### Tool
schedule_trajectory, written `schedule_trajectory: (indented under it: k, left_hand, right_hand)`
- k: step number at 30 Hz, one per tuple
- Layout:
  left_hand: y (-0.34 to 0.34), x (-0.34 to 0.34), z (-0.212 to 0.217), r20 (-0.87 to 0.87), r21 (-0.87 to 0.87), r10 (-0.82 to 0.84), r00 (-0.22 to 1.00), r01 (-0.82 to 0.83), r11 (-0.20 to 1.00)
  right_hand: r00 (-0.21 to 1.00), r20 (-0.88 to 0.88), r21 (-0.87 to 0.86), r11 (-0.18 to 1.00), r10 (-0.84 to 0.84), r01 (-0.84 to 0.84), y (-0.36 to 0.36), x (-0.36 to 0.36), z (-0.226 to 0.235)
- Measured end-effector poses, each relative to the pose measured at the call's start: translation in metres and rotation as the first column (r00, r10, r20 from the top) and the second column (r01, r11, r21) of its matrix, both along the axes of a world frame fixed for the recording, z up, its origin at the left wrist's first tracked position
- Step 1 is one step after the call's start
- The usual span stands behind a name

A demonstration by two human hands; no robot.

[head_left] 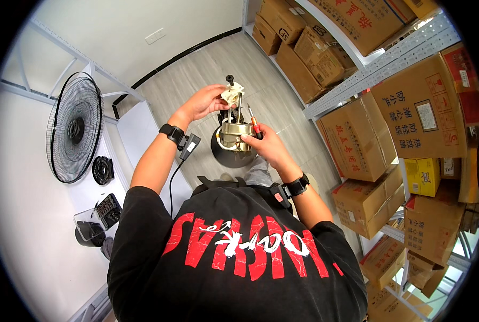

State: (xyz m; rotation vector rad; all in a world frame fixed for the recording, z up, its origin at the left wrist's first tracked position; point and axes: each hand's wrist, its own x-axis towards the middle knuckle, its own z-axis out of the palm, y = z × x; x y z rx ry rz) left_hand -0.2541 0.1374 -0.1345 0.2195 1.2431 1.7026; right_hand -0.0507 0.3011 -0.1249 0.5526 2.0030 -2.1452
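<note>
In front of me is a fan motor [236, 129] with a brass-coloured metal housing and upright metal rods. My left hand [204, 102] pinches a cream-white plastic piece [232, 93] at the top of the rods. A black knob [230, 79] sticks up past that piece. Within the closed fingers of my right hand [269, 145] is a screwdriver [254, 120] with a red and orange handle, its tip pointing up and away. The right thumb presses on the side of the motor housing. Below the motor is a dark rounded part [229, 156], partly hidden.
On the left, a round black fan grille [76, 129] leans above a white surface [138, 134]. Near it lie a black round part [102, 170] and a black compartment tray [109, 210]. Shelves on the right hold several cardboard boxes [357, 137]. A black cable [171, 185] hangs by my left forearm.
</note>
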Motion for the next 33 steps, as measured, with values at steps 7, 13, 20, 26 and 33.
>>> schedule_trajectory:
  k: [7,13,20,26,33]
  left_hand:
    - [-0.016,0.003,-0.008,0.059,0.109,0.051,0.997,-0.057,0.992]
    - [-0.006,0.010,-0.035,-0.182,0.262,-0.076,0.980,0.123,0.957]
    - [-0.015,0.030,0.000,-0.229,0.062,0.012,0.973,0.002,0.998]
    - [-0.020,0.024,-0.028,-0.179,0.134,0.120,0.977,-0.097,0.986]
    - [-0.037,0.031,-0.032,-0.039,0.252,0.163,0.986,-0.148,0.956]
  right_hand:
    - [0.998,0.012,0.001,0.998,0.066,-0.066,-0.007,-0.007,-0.002]
    - [0.975,0.190,-0.015,0.993,0.115,-0.114,0.007,0.008,-0.001]
    - [0.974,0.132,-0.061,0.982,0.185,-0.179,0.018,0.002,-0.012]
    - [0.940,0.148,0.018,0.949,0.308,-0.314,0.032,-0.011,0.001]
    - [0.853,0.198,0.046,0.865,0.483,-0.500,0.046,-0.029,0.011]
